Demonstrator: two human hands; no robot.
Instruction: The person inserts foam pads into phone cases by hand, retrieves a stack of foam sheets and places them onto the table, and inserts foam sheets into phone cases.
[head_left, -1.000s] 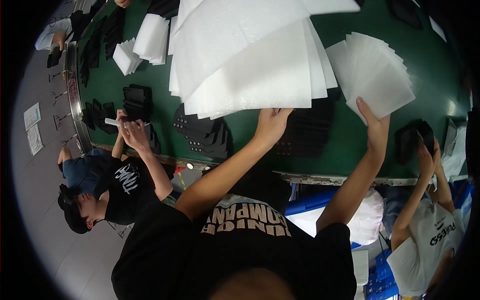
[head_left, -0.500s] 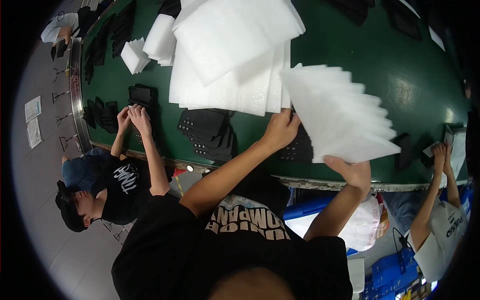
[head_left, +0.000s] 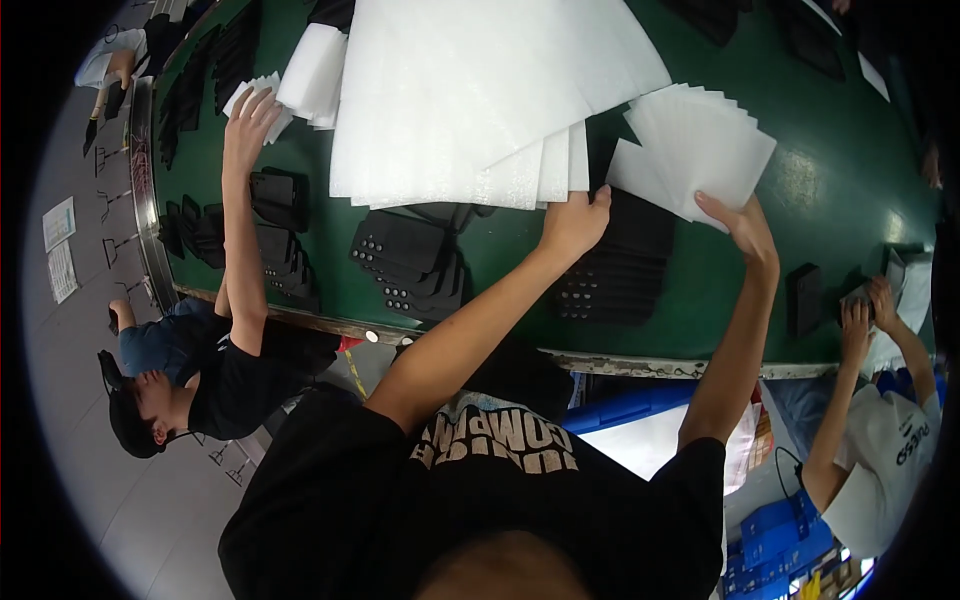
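A fan of small white foam sheets (head_left: pixel 690 150) is gripped at its lower corner by my right hand (head_left: pixel 742 222), thumb on top. My left hand (head_left: pixel 575 225) is closed at the lower right edge of a big stack of white foam sheets (head_left: pixel 460 100); what its fingers hold, if anything, is hidden. Just right of and below that hand lies a stack of black cases (head_left: pixel 615 270) with rows of round holes, partly under the fan. Another stack of black cases (head_left: pixel 405 255) lies to the left of my left forearm.
On the left, a co-worker's hand (head_left: pixel 250 125) touches a small stack of white pads (head_left: pixel 270 88) beside a folded white foam bundle (head_left: pixel 312 75). More black cases (head_left: pixel 280 195) lie near that arm. At right, another person's hands (head_left: pixel 868 315) work beside a black block (head_left: pixel 803 300).
My right hand has moved up and away with the foam fan. My left hand has moved slightly up. The top large sheets have shifted, and the left co-worker has reached to the small white pads.
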